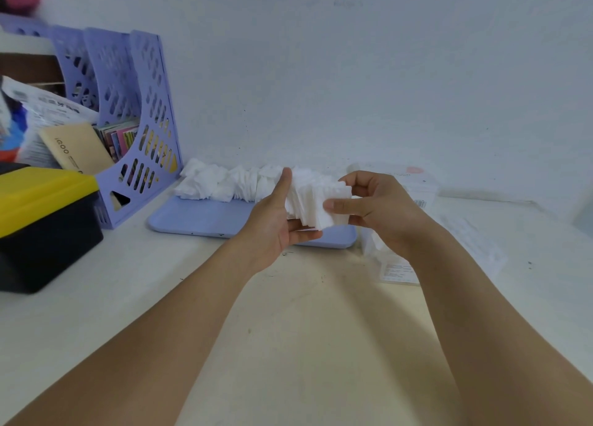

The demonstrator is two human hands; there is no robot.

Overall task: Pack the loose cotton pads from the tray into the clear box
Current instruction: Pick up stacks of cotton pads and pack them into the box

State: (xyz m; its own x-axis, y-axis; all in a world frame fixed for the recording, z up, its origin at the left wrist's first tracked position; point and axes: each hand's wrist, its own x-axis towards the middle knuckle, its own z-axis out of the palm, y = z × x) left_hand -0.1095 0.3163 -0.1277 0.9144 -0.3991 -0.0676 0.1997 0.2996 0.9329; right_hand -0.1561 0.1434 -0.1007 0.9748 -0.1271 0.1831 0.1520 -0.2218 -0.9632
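Observation:
A lilac tray (205,220) lies on the table by the wall, with a row of loose white cotton pads (221,182) along its far side. Above the tray's right part I hold a slanted stack of cotton pads (316,201) between both hands. My left hand (276,220) supports the stack's left end, palm against it and thumb underneath. My right hand (375,207) pinches the right end with thumb in front and fingers behind. The clear box (420,185) stands behind my right hand, mostly hidden.
A lilac file rack (141,130) full of papers stands left of the tray. A black bin with a yellow lid (41,220) sits at the front left. A clear wrapper or lid (465,249) lies on the table to the right.

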